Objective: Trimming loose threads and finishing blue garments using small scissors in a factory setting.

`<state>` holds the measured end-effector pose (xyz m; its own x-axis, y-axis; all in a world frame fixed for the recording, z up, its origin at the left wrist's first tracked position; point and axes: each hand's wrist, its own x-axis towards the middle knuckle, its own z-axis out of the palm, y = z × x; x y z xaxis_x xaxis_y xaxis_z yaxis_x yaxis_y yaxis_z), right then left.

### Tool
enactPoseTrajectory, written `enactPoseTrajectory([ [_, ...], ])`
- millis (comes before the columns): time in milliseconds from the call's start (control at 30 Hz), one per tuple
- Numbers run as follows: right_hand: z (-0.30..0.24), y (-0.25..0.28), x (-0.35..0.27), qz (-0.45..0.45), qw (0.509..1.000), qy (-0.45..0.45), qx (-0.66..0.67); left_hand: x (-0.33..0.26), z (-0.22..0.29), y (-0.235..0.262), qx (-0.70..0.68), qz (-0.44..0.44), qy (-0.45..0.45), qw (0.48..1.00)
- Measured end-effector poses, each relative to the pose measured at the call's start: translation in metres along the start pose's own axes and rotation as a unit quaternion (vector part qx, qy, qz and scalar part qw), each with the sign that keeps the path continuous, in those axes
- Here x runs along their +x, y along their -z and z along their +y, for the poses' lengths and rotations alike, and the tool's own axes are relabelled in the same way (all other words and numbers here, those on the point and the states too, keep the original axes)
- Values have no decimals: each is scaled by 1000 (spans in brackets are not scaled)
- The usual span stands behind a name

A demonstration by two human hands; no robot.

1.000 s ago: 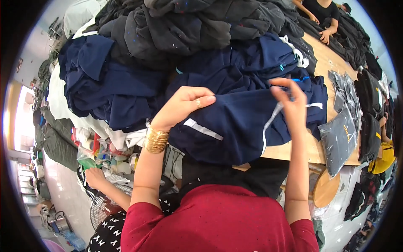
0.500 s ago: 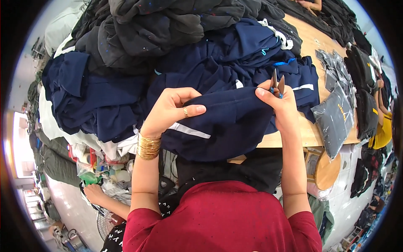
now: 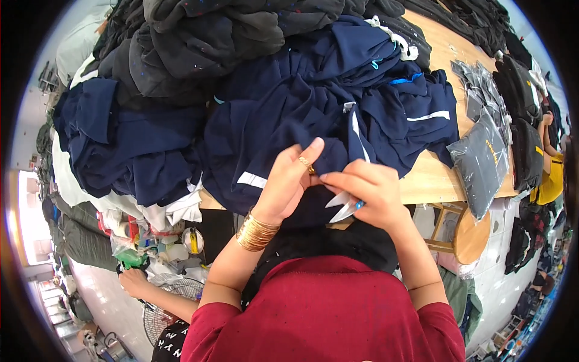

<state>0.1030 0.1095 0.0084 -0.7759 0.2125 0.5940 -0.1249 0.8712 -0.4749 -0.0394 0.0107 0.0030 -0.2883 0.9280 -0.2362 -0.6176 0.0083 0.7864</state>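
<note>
The left hand (image 3: 289, 184) pinches a fold of the navy garment (image 3: 325, 127) lying at the worktop (image 3: 431, 178) edge. The right hand (image 3: 371, 193) grips what look like small thread snips (image 3: 344, 205) (blades pale), touching the cloth.

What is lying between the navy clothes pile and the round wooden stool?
In the head view, bare wooden tabletop and a grey plastic-bagged garment hanging over its edge separate the navy clothes pile from the stool.
</note>
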Motion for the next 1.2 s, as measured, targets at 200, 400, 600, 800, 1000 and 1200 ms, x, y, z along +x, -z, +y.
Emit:
enactPoseTrajectory([
  [200,3,1,-26,45,996,-76,-26,-1,0,6,-42,9,-17,999],
  [400,-2,10,-30,83,989,-123,-13,-6,2,6,-32,-3,-14,999],
  [600,-2,8,-32,96,987,-128,-10,-8,1,6,-27,14,-11,999],
  [800,-3,10,-34,107,987,-121,-13,-11,-1,4,-3,54,-56,997],
  [1000,-5,16,-36,72,986,-146,21,-14,5,5,40,-1,-84,996],
  [1200,-13,26,-19,114,954,-268,70,-19,8,-3,45,-1,-64,997],
])
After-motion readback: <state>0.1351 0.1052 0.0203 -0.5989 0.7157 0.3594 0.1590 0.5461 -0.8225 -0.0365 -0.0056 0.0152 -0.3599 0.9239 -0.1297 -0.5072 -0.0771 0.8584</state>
